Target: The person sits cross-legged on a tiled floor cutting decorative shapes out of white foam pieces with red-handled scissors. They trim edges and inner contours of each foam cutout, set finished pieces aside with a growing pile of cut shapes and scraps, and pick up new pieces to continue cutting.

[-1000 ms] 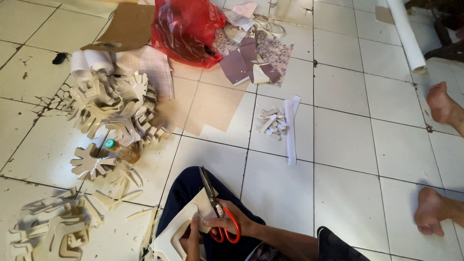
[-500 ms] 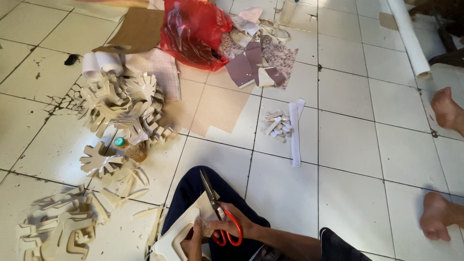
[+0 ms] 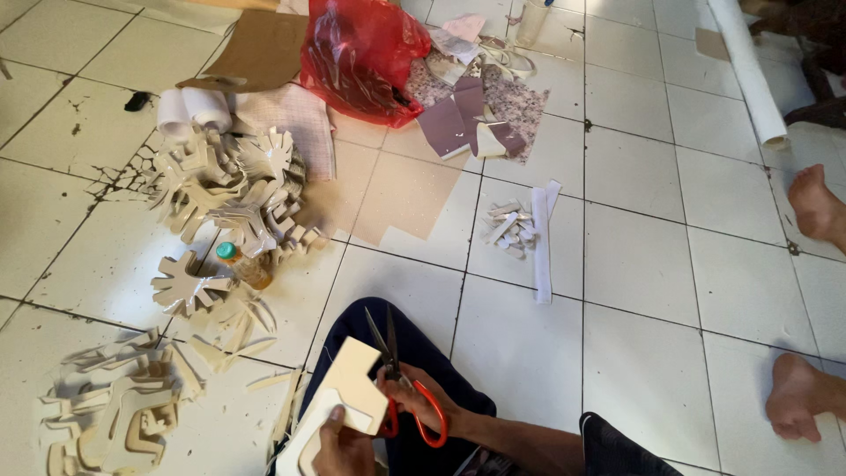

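Head view: red bag (image 3: 361, 53) beside fabric scraps (image 3: 476, 110).

You are looking down at a floor of large off-white square tiles (image 3: 670, 264) with dark grout lines; the tile at the left is cracked and chipped (image 3: 123, 172), with dark specks around it. Soft, even light falls across the floor, with only faint shadows. At the top sits a crumpled red plastic bag (image 3: 361, 53), with a brown cardboard sheet (image 3: 264, 48) just left of it and grey-purple scraps (image 3: 476, 119) to its right. A white rolled tube (image 3: 747, 70) lies slanted at the upper right, beside something dark (image 3: 815, 62) you cannot make out. No walls or windows show.
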Demonstrator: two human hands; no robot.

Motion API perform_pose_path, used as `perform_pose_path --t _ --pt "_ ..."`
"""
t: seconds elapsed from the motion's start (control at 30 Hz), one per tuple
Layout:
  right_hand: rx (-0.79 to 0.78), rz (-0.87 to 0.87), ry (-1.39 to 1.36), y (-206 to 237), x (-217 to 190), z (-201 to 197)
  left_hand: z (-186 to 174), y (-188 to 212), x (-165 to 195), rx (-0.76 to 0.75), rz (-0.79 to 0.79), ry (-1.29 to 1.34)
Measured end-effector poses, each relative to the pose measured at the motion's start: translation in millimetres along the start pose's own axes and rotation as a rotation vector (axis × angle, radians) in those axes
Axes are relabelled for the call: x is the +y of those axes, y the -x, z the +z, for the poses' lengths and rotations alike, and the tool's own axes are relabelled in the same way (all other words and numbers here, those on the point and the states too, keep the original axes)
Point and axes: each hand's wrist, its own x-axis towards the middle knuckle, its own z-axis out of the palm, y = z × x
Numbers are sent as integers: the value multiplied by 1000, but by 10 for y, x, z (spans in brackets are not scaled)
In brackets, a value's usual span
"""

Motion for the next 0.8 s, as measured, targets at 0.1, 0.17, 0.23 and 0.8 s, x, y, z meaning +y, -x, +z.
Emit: perform_pose_path --t 0.1,0.17,0.23,0.8 --pt "-54 -43 -126 -9 81 -30 136 67 -73 -236 455 -727" --pt "-14 -67 -9 -44 99 -60 207 106 -62 -33 64 -496" --pt "-10 -112 52 -60 83 -90 266 140 -78 66 -96 -395" --pt "101 -178 212 -148 -41 -384 711 143 13 -189 -208 -389"
